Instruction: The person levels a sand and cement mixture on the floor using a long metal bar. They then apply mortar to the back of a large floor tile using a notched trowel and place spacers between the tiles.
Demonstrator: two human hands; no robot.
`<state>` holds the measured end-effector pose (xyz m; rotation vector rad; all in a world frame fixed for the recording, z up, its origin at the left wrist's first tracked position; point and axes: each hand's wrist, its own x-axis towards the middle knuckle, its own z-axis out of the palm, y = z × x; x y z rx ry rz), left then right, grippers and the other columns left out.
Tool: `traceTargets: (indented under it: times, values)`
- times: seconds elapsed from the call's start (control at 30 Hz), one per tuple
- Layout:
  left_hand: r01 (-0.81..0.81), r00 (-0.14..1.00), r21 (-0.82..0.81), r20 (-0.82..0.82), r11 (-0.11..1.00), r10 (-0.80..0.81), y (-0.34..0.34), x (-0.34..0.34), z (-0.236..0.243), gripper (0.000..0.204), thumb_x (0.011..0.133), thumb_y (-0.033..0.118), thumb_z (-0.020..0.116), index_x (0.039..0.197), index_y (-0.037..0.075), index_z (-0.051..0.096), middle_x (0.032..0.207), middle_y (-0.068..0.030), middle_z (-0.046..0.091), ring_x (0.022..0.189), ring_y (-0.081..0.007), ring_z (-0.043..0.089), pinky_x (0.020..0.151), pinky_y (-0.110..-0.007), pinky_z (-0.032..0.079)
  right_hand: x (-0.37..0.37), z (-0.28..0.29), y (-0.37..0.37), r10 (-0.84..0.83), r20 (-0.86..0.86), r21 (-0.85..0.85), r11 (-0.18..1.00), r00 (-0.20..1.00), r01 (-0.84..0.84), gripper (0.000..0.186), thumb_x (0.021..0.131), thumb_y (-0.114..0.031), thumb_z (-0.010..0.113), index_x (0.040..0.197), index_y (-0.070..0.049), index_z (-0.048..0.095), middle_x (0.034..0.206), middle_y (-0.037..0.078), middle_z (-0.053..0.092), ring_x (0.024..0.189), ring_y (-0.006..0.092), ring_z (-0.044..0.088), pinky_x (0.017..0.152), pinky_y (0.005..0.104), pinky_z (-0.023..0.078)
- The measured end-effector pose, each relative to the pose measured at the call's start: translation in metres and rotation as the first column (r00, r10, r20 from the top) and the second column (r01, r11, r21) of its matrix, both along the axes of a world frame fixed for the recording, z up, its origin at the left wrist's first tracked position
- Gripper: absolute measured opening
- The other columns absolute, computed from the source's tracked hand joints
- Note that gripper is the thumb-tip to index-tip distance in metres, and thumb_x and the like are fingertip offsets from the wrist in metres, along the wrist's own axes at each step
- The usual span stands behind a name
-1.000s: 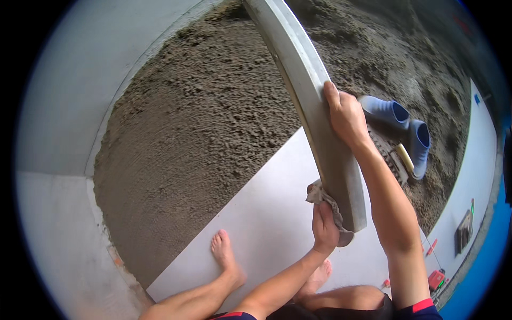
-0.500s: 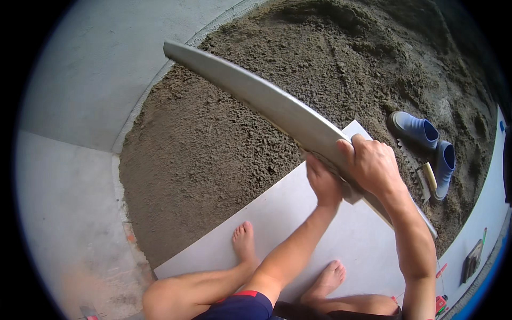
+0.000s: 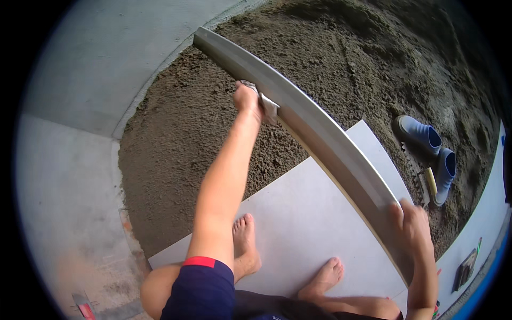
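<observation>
The long grey metal bar [image 3: 320, 136] slants across the view, its far end up by the wall [image 3: 128, 58], over the rough grey mortar [image 3: 176, 144], and its near end over the large pale tile [image 3: 298, 213]. The left hand [image 3: 247, 101] is closed around a crumpled pale cloth [image 3: 270, 110] and holds it against the bar's lower edge, toward the far end. The right hand [image 3: 414, 226] grips the bar near its close end, with the thumb at the upper edge.

Half a second ago the two hands were next to each other on the bar, above the tile's edge; now they are well apart, the left arm stretched out over the mortar. The right hand has shifted closer to the near end. A full second ago the bar stood more steeply, its far end outside the view.

The pair of blue shoes [image 3: 421, 133] and the notched trowel [image 3: 431, 181] remain together on the mortar to the right. Both bare feet [image 3: 326, 276] stay on the tile.
</observation>
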<state>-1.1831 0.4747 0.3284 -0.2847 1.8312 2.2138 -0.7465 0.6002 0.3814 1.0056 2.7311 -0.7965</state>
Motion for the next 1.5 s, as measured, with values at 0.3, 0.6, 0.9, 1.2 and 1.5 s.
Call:
traceTargets:
  times: [0.3, 0.6, 0.9, 1.2, 1.5]
  values:
    - [0.044, 0.999, -0.001, 0.031, 0.999, -0.044, -0.008, -0.054, -0.01, 0.054, 0.107, 0.046, 0.03, 0.127, 0.001, 0.052, 0.125, -0.0139, 0.061, 0.116, -0.0288, 0.061, 0.102, -0.045, 0.049, 0.087, 0.008, -0.001, 0.016, 0.071, -0.019, 1.0, 0.997, -0.015, 0.054, 0.1, -0.043, 0.047, 0.071, 0.003, 0.05, 0.06, 0.027, 0.048, 0.062, 0.0492, 0.052, 0.059, 0.0515, 0.04]
    - [0.016, 0.997, 0.344, 0.06, 0.939, -0.039, 0.05, 0.012, -0.035, 0.047, 0.107, 0.048, 0.036, 0.113, 0.005, 0.054, 0.107, -0.0057, 0.058, 0.1, -0.0168, 0.059, 0.088, -0.033, 0.053, 0.05, -0.051, -0.007, -0.387, -0.068, -0.34, 0.875, 0.919, 0.344, 0.054, 0.104, -0.044, 0.044, 0.08, 0.002, 0.058, 0.064, 0.005, 0.051, 0.065, 0.0147, 0.048, 0.06, 0.0373, 0.04]
    - [0.562, 0.821, 0.213, -0.259, 0.799, -0.508, 0.038, 0.167, -0.028, 0.057, 0.1, 0.05, 0.054, 0.141, 0.011, 0.04, 0.129, -0.0063, 0.049, 0.127, -0.0201, 0.044, 0.107, -0.038, 0.04, -0.012, -0.005, 0.009, -0.506, -0.056, -0.312, 0.828, 0.861, 0.466, 0.059, 0.104, -0.042, 0.039, 0.087, 0.011, 0.06, 0.067, 0.015, 0.056, 0.068, 0.021, 0.054, 0.068, 0.0384, 0.045]
    - [0.251, 0.945, -0.067, -0.199, 0.966, -0.26, 0.06, 0.107, -0.027, 0.046, 0.106, 0.046, 0.04, 0.124, 0.005, 0.051, 0.116, -0.0128, 0.057, 0.111, -0.0226, 0.059, 0.095, -0.043, 0.05, -0.007, -0.02, 0.007, -0.406, -0.034, -0.186, 0.9, 0.913, 0.393, 0.073, 0.105, -0.053, 0.032, 0.077, 0.009, 0.057, 0.066, 0.02, 0.057, 0.066, 0.031, 0.055, 0.071, 0.0468, 0.044]
    - [0.176, 0.984, 0.307, -0.056, 0.935, -0.167, 0.017, -0.053, 0.027, 0.049, 0.105, 0.041, 0.046, 0.136, 0.004, 0.049, 0.127, -0.0151, 0.057, 0.112, -0.0254, 0.062, 0.098, -0.046, 0.051, 0.066, 0.006, 0.003, -0.256, 0.039, -0.231, 0.938, 0.966, 0.258, 0.059, 0.105, -0.042, 0.038, 0.073, 0.004, 0.059, 0.06, 0.015, 0.054, 0.057, 0.0267, 0.054, 0.059, 0.0428, 0.042]
